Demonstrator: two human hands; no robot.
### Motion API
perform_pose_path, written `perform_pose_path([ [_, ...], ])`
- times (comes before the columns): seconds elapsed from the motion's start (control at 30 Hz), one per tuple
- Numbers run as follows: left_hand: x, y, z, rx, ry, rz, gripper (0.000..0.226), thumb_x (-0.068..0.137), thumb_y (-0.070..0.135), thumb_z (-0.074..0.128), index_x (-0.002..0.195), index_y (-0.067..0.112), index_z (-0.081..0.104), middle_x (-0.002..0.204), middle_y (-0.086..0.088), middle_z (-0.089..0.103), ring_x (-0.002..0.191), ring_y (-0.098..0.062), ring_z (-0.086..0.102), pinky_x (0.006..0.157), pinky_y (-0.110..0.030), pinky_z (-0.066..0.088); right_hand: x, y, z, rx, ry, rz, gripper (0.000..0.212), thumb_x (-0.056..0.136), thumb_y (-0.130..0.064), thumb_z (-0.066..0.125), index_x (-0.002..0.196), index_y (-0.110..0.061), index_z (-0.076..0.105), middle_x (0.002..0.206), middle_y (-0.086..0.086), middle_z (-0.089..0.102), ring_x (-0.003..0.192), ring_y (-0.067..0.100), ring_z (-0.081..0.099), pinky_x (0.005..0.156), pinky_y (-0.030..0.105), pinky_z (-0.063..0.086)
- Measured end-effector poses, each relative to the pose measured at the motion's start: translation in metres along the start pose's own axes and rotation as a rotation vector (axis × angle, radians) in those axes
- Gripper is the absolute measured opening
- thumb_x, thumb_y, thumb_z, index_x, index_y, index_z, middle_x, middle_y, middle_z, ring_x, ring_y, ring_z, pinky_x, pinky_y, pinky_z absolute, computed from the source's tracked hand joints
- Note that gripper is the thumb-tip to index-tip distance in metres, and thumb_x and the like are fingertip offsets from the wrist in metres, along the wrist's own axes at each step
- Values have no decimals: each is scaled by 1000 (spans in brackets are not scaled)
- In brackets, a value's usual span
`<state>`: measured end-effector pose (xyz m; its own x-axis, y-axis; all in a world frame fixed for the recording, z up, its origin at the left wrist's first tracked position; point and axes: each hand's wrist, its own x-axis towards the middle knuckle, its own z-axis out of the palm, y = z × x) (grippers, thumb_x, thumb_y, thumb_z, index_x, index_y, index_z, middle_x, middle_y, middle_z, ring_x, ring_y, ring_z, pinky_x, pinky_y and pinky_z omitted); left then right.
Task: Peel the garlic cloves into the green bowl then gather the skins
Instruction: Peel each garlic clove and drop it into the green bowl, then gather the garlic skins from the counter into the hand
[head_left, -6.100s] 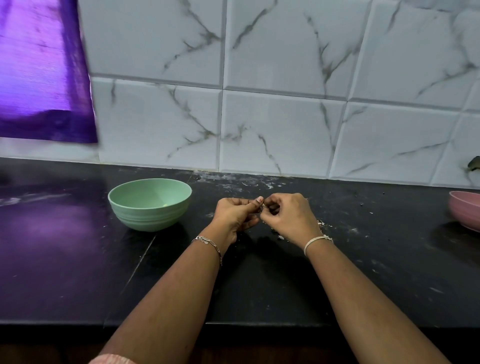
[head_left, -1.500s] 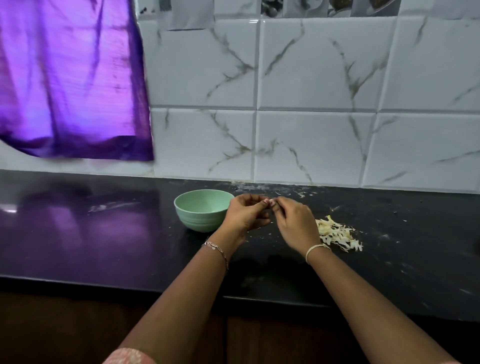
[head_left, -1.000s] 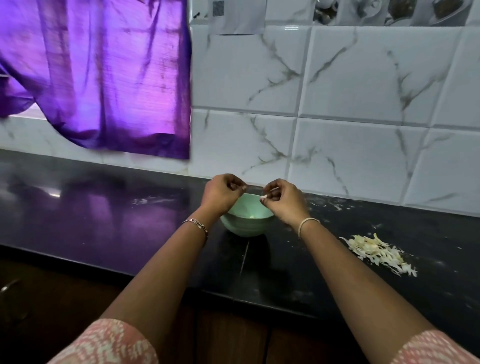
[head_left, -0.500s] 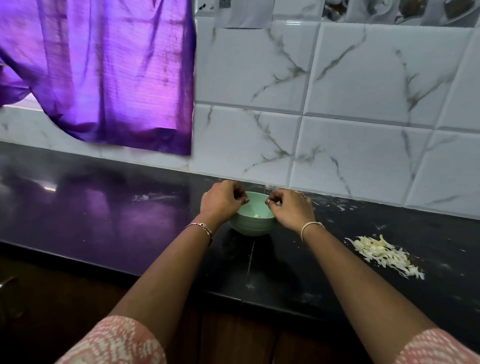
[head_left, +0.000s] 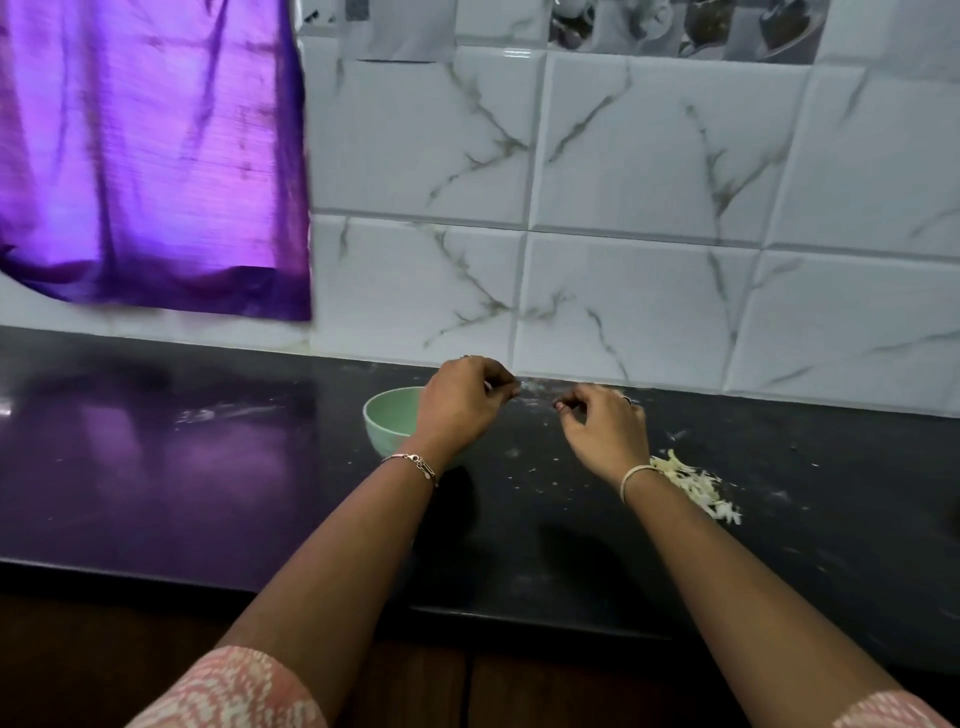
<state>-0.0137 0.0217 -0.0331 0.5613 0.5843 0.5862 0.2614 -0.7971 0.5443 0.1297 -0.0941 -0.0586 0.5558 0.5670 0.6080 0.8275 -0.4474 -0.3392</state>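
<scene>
A black, glossy counter runs across the middle of the frame. Behind it I see a wall of white tiles with grey veins. A purple curtain hangs in the upper left, and its colour reflects on the counter below.

The green bowl stands near the centre of the frame, close to the wall. The left hand is in front of its right side, so only a strip of the pale green inside shows, and I cannot tell what the bowl contains. The fingers of this hand are curled in toward the thumb; whether they pinch something I cannot tell.

The right hand is to the right of the bowl, apart from the left hand. Its thumb and forefinger tips meet and the other fingers are curled. Anything between them is too small to see.

A pile of pale garlic skins lies on the counter just right of the right wrist, with small white flakes around it.
</scene>
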Motion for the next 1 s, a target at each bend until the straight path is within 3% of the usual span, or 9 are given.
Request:
perform_pose_path([
  [0.23, -13, 45, 66, 80, -170, 71, 15, 78, 45, 75, 81, 31, 71, 86, 14, 71, 84, -8, 63, 67, -24, 43, -17, 65, -24, -130, 30, -12, 16, 93, -31, 54, 102, -31, 67, 112, -9, 65, 115, 17, 49, 96, 37, 29],
  [0.4, -18, 63, 107, 65, -188, 43, 29, 73, 48, 78, 76, 22, 66, 72, 18, 62, 79, -5, 61, 62, -23, 39, -23, 100, -30, -176, 91, 1, 17, 93, -30, 53, 105, -30, 66, 113, -10, 64, 114, 16, 49, 98, 38, 28],
  [0.5, -18, 67, 127, 46, -203, 11, 37, 68, 52, 80, 73, 19, 64, 66, 16, 60, 73, -6, 60, 61, -25, 43, -26, 113, -30, -169, 143, 23, 17, 93, -29, 54, 105, -29, 66, 112, -9, 64, 113, 17, 50, 97, 37, 29],
  [0.6, -17, 67, 140, 34, -196, -7, 31, 73, 51, 77, 75, 22, 69, 69, 14, 62, 74, -8, 60, 64, -26, 46, -23, 121, -30, -90, 196, 92, 17, 95, -27, 52, 104, -27, 66, 109, -8, 65, 111, 17, 52, 98, 37, 29],
  [0.7, -12, 60, 146, -43, -175, -27, 11, 88, 37, 68, 92, 29, 75, 84, 10, 71, 84, -12, 65, 71, -28, 50, -17, 129, -32, 72, 222, 221, 20, 99, -25, 46, 105, -24, 65, 108, -6, 67, 108, 19, 57, 100, 38, 33],
  [0.8, -7, 44, 148, -163, -207, -56, 30, 92, 7, 54, 102, 28, 74, 86, 13, 71, 87, -13, 67, 84, -34, 55, -11, 139, -38, 243, 253, 382, 23, 101, -26, 41, 100, -26, 64, 106, -4, 70, 102, 22, 62, 102, 42, 40],
  [0.93, 5, 23, 144, -240, -168, -142, 29, 89, 9, 63, 88, 36, 73, 79, 22, 70, 80, -5, 66, 84, -29, 55, -4, 156, -42, 421, 112, 497, 36, 103, -48, 30, 90, -32, 60, 101, -12, 72, 103, 20, 62, 102, 48, 41],
  [1.0, 9, 17, 141, -325, -143, -181, 19, 84, 13, 72, 86, 32, 73, 76, 17, 70, 74, -5, 65, 78, -26, 55, -5, 159, -43, 496, -66, 526, 50, 100, -60, 21, 101, -32, 62, 110, -10, 70, 116, 20, 57, 109, 45, 33],
])
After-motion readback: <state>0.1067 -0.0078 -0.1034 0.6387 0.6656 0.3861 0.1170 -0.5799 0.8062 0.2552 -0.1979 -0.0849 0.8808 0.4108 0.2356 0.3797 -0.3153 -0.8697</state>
